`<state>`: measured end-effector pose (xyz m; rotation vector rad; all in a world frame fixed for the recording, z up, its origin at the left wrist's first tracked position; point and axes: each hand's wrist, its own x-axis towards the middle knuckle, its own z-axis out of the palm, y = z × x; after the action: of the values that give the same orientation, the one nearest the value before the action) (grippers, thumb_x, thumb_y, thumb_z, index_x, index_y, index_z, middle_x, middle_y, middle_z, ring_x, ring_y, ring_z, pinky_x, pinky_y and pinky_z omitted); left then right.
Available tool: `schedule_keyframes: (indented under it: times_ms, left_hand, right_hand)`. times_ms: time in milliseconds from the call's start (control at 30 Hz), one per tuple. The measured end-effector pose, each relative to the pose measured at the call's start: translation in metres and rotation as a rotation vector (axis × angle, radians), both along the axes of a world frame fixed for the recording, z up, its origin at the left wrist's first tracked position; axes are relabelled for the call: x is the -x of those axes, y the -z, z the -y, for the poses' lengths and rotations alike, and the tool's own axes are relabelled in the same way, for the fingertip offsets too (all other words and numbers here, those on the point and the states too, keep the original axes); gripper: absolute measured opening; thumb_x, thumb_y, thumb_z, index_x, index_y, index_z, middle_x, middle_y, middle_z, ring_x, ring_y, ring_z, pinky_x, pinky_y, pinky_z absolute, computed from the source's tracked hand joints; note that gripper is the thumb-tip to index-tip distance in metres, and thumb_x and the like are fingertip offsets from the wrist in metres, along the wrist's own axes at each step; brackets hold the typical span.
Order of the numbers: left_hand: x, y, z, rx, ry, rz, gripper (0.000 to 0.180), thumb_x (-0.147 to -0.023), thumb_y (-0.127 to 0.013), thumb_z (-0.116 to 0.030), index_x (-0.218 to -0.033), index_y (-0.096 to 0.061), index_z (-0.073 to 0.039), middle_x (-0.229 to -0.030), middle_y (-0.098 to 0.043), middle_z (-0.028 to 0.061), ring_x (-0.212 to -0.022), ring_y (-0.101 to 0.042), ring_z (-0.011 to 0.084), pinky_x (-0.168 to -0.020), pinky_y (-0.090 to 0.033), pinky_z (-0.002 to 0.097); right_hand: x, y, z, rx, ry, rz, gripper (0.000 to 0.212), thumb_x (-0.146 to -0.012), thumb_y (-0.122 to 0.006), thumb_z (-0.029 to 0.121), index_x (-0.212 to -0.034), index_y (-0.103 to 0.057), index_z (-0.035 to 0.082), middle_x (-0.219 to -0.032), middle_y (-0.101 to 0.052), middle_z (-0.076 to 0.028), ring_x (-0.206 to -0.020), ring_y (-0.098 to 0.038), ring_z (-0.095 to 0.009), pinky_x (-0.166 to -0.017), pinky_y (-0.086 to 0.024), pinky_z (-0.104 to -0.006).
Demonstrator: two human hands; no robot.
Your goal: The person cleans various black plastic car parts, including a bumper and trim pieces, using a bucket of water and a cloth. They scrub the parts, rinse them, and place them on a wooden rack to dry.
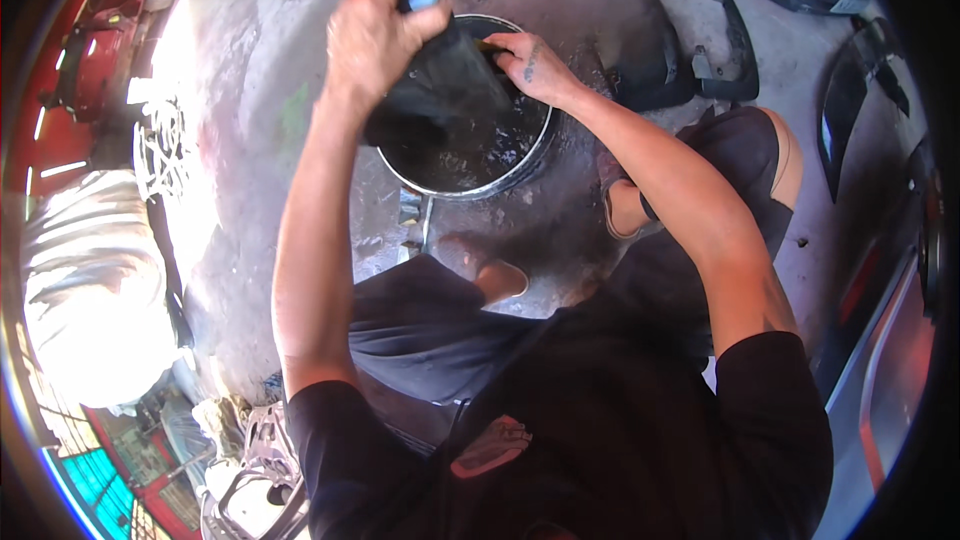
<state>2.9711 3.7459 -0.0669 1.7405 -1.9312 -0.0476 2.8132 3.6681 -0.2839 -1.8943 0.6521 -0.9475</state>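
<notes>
My left arm (315, 250) stretches nearly straight ahead, and my left hand (375, 50), a little blurred, grips with its thumb (430, 22) pointing to the right. My right arm (690, 190) slants inward from the side, ending in my right hand (537, 68), palm turned away, fingers bent, a tattoo (532, 62) on its back.

Left grip (372, 48) is motion-blurred, the dark panel (455, 75) in it smears too and gets cut off at the top edge, part of the round tub (503, 183) is hidden behind, and I can't make out the tiny yellowish bit (486, 46) at the right grip's (538, 68) fingertips.
</notes>
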Motion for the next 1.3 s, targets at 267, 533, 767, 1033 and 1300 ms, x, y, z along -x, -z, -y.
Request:
schedule_keyframes:
  times_ms: [267,533,767,1033,1300]
  left_hand:
    - [0.016,-0.059,0.008,-0.192,-0.057,0.211,0.062,-0.082,-0.072,-0.019,-0.141,-0.057,-0.007,-0.114,-0.071,0.0183,-0.098,-0.070,0.0222,-0.089,-0.052,0.0332]
    - [-0.028,-0.078,-0.017,-0.156,-0.205,-0.088,0.056,-0.091,-0.073,-0.017,-0.142,-0.056,-0.003,-0.092,-0.067,0.0055,-0.081,-0.060,0.0102,-0.074,-0.050,0.0259]
    - [-0.089,-0.110,-0.010,-0.104,-0.266,-0.034,0.058,-0.089,-0.077,-0.030,-0.137,-0.060,-0.001,-0.117,-0.065,0.0100,-0.103,-0.058,0.0143,-0.092,-0.044,0.0277]
    - [-0.209,-0.112,-0.044,-0.081,-0.546,-0.272,0.044,-0.099,-0.061,-0.031,-0.131,-0.063,0.000,-0.134,-0.059,0.0127,-0.124,-0.055,0.0203,-0.109,-0.039,0.0340]
    - [-0.316,-0.092,-0.172,0.014,-0.825,-0.583,0.035,-0.107,-0.046,-0.035,-0.100,-0.062,-0.005,-0.089,-0.059,0.0041,-0.080,-0.057,0.0150,-0.077,-0.050,0.0342]
  right_hand:
    - [-0.026,-0.054,-0.016,-0.112,0.128,0.068,0.027,-0.090,-0.050,0.006,-0.111,-0.066,-0.001,-0.101,-0.068,-0.029,-0.100,-0.067,-0.042,-0.089,-0.051,-0.0457]
    - [-0.032,-0.087,-0.005,-0.068,-0.233,-0.341,0.051,-0.096,-0.057,0.028,-0.137,-0.049,-0.001,-0.106,-0.068,-0.029,-0.099,-0.066,-0.047,-0.088,-0.051,-0.0529]
    - [0.003,-0.081,0.091,0.021,-0.785,-0.464,0.066,-0.096,-0.062,0.046,-0.142,-0.053,0.000,-0.135,-0.064,-0.019,-0.120,-0.063,-0.031,-0.101,-0.050,-0.0370]
    - [0.187,0.057,0.187,-0.381,-0.045,-0.454,0.040,-0.090,-0.062,0.014,-0.128,-0.064,0.002,-0.104,-0.074,-0.015,-0.085,-0.073,-0.025,-0.073,-0.058,-0.0349]
    - [0.247,0.214,0.223,-0.044,0.555,-1.318,0.035,-0.088,-0.067,0.023,-0.117,-0.062,0.004,-0.116,-0.070,-0.021,-0.116,-0.065,-0.038,-0.100,-0.046,-0.0581]
